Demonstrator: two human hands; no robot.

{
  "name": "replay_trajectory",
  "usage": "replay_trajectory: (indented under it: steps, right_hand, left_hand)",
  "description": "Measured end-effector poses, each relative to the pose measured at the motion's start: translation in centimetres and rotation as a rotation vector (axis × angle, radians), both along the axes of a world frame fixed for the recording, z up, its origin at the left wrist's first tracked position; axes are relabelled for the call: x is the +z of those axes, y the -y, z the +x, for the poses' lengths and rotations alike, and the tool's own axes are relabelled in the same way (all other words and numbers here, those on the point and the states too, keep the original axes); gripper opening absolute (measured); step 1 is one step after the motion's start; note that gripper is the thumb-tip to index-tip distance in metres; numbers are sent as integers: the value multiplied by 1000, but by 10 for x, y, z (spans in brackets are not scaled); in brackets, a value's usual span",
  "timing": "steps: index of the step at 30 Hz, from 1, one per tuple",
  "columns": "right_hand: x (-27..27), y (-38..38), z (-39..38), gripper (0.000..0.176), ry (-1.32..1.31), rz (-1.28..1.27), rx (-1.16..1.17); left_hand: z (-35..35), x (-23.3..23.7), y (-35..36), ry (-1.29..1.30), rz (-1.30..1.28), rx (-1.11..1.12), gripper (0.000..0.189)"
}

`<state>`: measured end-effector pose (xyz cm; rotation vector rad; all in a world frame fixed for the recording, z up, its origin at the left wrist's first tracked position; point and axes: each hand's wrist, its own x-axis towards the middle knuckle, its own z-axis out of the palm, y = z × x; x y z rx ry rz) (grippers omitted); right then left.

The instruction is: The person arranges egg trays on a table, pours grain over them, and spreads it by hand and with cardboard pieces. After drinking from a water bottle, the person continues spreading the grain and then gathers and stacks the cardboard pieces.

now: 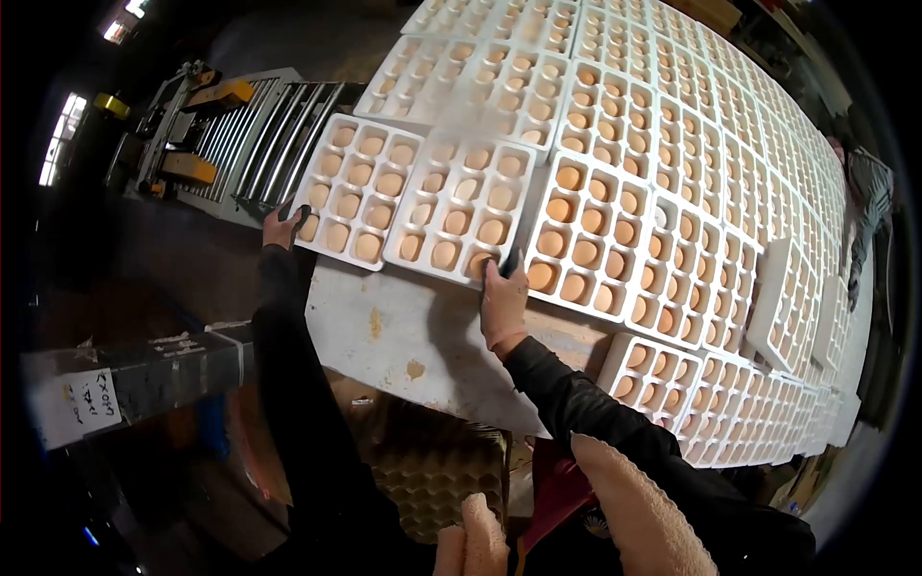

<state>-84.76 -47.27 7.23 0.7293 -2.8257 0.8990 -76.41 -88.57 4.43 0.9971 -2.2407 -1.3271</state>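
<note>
Two white foam egg trays lie side by side before me, their pockets filled with pale brown eggs (445, 254). My left hand (281, 228) is closed on the near left corner of the left egg tray (333, 256), its thumb over the rim. At the near right corner of the right egg tray (423, 273), my right hand (505, 300) grips the edge, with dark coverings on the fingertips. The two trays meet along their inner sides. The undersides of the trays and the fingers below them are hidden.
More filled egg trays (615, 302) spread over the pale table (384, 336) to the right and back. One tray (771, 302) is tilted. A roller conveyor (298, 125) stands at the left. Below are a grey taped box (182, 370) and brown moulded egg flats (442, 494).
</note>
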Motion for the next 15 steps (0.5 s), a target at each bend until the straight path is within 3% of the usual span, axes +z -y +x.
replay_trajectory:
  steps: [1, 2, 4, 5, 6, 7, 8, 9, 10, 11, 12, 13, 14, 15]
  right_hand:
    - [-6, -1, -4, 17, 112, 4, 98]
    - [0, -3, -9, 16, 228, 10, 173]
    - [18, -16, -2, 19, 174, -83, 213]
    - [39, -29, 11, 36, 293, -303, 124]
    - [61, -44, 25, 55, 386, -545, 36]
    - [104, -81, 19, 74, 803, -435, 198]
    - [113, -116, 13, 69, 657, -488, 309]
    - [114, -154, 3, 67, 554, -476, 238]
    - [109, -194, -5, 64, 458, -461, 196]
    - [105, -237, -20, 60, 307, -413, 87]
    - [103, -285, -38, 57, 163, -365, -7]
    - [106, -335, -51, 53, 41, -299, -143]
    - [112, -388, -63, 52, -42, -159, -274]
    - [120, -439, -75, 51, -2, -73, -427]
  left_hand:
    - [-10, 10, -9, 175, -289, -3, 41]
    - [-16, -9, 2, 211, -507, -71, 42]
    - [-34, -20, -10, 322, -523, -151, 41]
    - [-39, -49, 11, 443, -440, -144, 44]
    - [-47, -44, -5, 485, -372, -39, 43]
    - [-49, -54, 6, 660, -459, -13, 49]
    - [-68, -1, -64, 860, -708, 276, 54]
    - [-78, 6, -83, 606, -807, 342, 52]
    - [-92, 20, -113, 431, -990, 293, 53]
    - [-109, 33, -152, 110, -980, 155, 51]
    - [-131, 68, -222, -153, -620, -90, 46]
    - [-148, 82, -297, -404, -152, -201, 41]
    - [-160, 101, -372, -463, 217, -294, 38]
    - [-172, 117, -429, -361, 169, -501, 37]
